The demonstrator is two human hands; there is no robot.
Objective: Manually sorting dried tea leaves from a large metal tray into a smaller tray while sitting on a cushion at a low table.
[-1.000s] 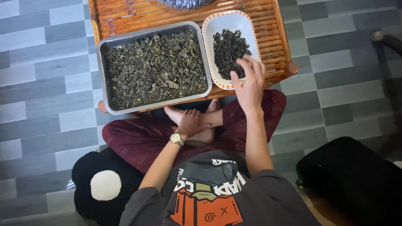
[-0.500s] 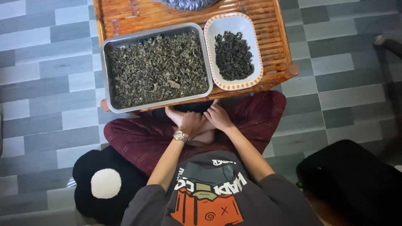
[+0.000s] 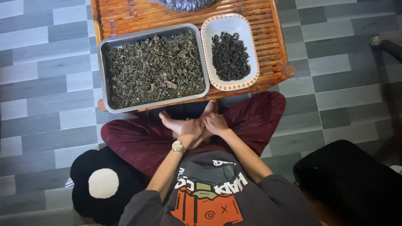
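Note:
I sit cross-legged before a low slatted wooden table (image 3: 125,16). On it stand a metal tray (image 3: 101,75) filled with loose dried greenish leaves (image 3: 155,69) and, to its right, an oval white dish with an orange rim (image 3: 228,27) holding a pile of darker curled leaves (image 3: 229,56). Both hands rest in my lap, touching each other over my bare foot (image 3: 167,121). My left hand (image 3: 190,130), with a wristwatch, lies beside my right hand (image 3: 215,123). Neither holds anything, and the fingers look loosely closed.
A dark crinkled bag (image 3: 184,4) lies at the table's far edge. A black cushion with a white spot (image 3: 102,184) sits by my left hip and a black bag (image 3: 351,180) by my right. A dark furniture leg (image 3: 385,44) stands at the right on the grey tiled floor.
My right hand has left the oval dish and come back to my lap, where it now lies against my left hand. The left hand has stayed put.

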